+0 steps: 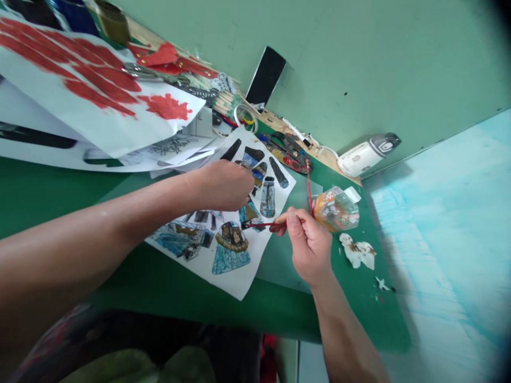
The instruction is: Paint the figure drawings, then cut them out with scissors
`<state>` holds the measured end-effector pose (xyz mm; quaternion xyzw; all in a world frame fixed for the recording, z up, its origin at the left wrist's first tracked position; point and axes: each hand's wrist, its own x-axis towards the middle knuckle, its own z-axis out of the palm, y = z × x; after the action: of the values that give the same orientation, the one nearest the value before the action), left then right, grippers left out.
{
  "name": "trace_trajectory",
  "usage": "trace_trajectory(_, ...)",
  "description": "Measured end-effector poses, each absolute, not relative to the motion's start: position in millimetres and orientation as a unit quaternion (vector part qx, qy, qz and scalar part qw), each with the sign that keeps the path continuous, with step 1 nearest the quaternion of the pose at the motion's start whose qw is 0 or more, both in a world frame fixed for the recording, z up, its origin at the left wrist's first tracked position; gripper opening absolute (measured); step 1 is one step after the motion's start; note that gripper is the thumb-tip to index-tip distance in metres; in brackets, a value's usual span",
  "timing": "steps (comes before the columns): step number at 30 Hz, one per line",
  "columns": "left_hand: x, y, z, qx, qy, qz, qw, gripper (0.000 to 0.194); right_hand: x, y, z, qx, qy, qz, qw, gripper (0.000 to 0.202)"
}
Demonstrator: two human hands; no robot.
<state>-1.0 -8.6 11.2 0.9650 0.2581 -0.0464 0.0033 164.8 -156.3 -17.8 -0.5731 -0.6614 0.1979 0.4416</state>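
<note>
A white sheet (235,280) with painted blue, black and ochre shapes lies at an angle on the green tabletop. My right hand (306,242) pinches a thin red paintbrush (261,224), its dark tip down at a painted piece near the sheet's middle. Over the upper part of the same sheet rests my left hand (227,186), closed, with its fingertips turned away; whatever they may hold is hidden. Just beyond, a paint-smeared palette (289,151) sits by the sheet's top right corner. Another red brush (310,186) leans between the palette and a clear plastic cup (336,209).
Red-painted paper (91,80) and other sheets pile up at the left, below paint jars (113,22). A phone (266,77) leans on the green wall. A white bottle (367,154) lies at the back right. Crumpled tissue (357,251) is near the table's right edge.
</note>
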Motion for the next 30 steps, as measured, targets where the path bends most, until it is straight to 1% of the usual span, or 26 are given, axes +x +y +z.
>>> trace_trajectory(13, -1.1, -8.7, 9.5, 0.962, 0.269, -0.047, 0.006, 0.032, 166.5, -154.9, -19.8, -0.589, -0.657, 0.190, 0.430, 0.028)
trace_trajectory(20, -2.8, -8.2, 8.4, 0.965, 0.259, -0.035, 0.005, 0.033, 169.2, -153.0, -22.3, -0.598, -0.627, 0.200, 0.458, 0.028)
trace_trajectory(30, -2.1, -6.7, 6.6, 0.964, 0.264, -0.029, 0.012, 0.031, 171.6, -153.6, -18.5, -0.600, -0.621, 0.184, 0.469, 0.029)
